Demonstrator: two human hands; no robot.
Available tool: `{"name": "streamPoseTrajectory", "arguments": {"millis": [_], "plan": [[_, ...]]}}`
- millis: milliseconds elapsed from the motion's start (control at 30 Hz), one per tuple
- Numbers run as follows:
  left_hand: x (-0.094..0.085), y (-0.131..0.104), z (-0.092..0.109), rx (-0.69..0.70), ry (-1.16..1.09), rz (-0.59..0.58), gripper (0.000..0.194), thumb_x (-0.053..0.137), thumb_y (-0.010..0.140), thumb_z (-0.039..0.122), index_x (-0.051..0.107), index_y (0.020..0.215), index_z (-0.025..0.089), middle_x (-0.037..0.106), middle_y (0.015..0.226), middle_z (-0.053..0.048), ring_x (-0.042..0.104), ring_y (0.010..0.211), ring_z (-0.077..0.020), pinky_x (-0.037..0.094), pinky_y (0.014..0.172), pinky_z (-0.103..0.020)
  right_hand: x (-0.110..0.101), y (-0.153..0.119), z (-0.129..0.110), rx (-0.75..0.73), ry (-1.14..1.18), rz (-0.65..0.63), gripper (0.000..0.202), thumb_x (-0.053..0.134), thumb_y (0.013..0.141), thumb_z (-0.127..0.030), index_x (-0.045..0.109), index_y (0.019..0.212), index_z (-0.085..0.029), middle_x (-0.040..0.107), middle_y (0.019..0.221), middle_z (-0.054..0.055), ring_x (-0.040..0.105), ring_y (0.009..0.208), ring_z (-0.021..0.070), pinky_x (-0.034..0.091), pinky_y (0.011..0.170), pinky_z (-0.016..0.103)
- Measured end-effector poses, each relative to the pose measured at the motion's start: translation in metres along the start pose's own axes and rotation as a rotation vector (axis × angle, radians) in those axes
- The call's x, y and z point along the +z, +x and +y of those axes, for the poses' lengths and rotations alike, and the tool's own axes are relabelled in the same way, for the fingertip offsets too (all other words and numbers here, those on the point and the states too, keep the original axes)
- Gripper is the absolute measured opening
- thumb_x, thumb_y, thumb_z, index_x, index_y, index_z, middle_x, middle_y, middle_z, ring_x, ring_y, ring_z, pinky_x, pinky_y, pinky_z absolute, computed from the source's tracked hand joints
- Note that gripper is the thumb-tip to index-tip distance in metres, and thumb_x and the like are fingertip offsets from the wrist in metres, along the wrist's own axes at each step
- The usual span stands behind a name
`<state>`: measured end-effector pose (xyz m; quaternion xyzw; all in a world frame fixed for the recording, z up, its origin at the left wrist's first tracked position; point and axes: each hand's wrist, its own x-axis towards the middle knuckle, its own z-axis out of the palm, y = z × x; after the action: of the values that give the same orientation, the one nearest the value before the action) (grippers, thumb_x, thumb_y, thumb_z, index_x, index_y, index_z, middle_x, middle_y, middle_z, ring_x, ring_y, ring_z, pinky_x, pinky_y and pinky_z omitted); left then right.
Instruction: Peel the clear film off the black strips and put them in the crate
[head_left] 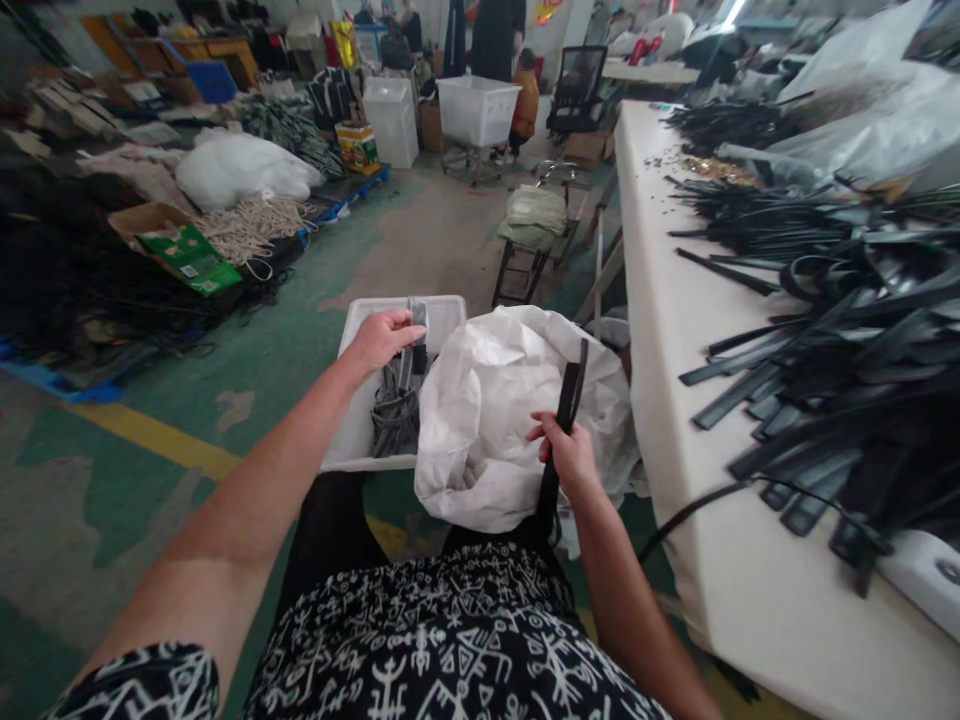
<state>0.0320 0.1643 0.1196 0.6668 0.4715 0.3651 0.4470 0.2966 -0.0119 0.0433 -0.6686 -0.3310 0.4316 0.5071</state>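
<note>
My left hand (384, 340) pinches a grey strap piece (418, 315) above a white plastic bin (346, 425). Inside that bin lies a heap of grey straps (395, 410). In my right hand (566, 450) are black strips (568, 398), their upper ends pointing up and the lower part hanging by my lap. Between both hands sits an open white woven sack (457, 400) with a crumpled rim. The right hand is at the sack's right side; what lies deep in the sack is hard to make out.
A cream-covered table (660, 300) on the right carries piles of black strips (810, 380). Further ahead stand a stool (532, 225) with folded cloth, a white wheeled tub (480, 110) and an office chair (577, 90). Sacks and a green carton (187, 260) lie left. People are in the background.
</note>
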Motion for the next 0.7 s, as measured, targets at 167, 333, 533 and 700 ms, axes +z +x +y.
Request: {"name": "streamPoseTrajectory", "arguments": {"millis": [167,333,533,700], "plan": [[-0.006,-0.003,-0.018,-0.021,0.034,0.039,0.030,0.069,0.066,0.037,0.069,0.087,0.015,0.063,0.067,0.001,0.055,0.063,-0.0146,0.044,0.067,-0.028,-0.002,0.013,0.013,0.030,-0.382,-0.025,0.046,0.040,0.085,-0.047,0.061,0.105,-0.012,0.071,0.081,0.009,0.046,0.038,0.0083,0.036,0.040,0.022],[0.012,-0.044,-0.072,-0.244,0.139,0.081,0.038,0.079,0.052,0.030,0.072,0.088,0.019,0.066,0.066,0.000,0.058,0.063,-0.0172,0.043,0.063,-0.026,0.005,0.022,0.026,0.097,-0.653,-0.114,0.030,0.060,0.076,-0.045,0.066,0.070,-0.015,0.063,0.052,0.005,0.055,0.046,0.0142,0.039,0.047,0.024],[0.058,-0.122,-0.055,-0.308,-0.149,-0.115,0.024,0.077,0.060,0.025,0.075,0.083,0.019,0.071,0.072,-0.004,0.060,0.066,-0.0180,0.045,0.062,-0.024,0.010,0.020,0.040,0.106,-0.822,-0.088,0.013,0.068,0.067,-0.029,0.064,0.062,-0.018,0.066,0.061,0.010,0.066,0.076,0.0248,0.044,0.063,0.029],[0.049,-0.163,0.041,-0.080,-0.191,-0.304,0.016,0.070,0.072,0.024,0.077,0.087,0.022,0.073,0.080,-0.007,0.063,0.072,-0.0197,0.048,0.070,-0.028,0.005,0.015,0.033,0.053,-0.694,-0.098,0.013,0.058,0.074,-0.028,0.064,0.075,-0.016,0.061,0.054,0.003,0.059,0.052,0.0163,0.041,0.051,0.025]]}}
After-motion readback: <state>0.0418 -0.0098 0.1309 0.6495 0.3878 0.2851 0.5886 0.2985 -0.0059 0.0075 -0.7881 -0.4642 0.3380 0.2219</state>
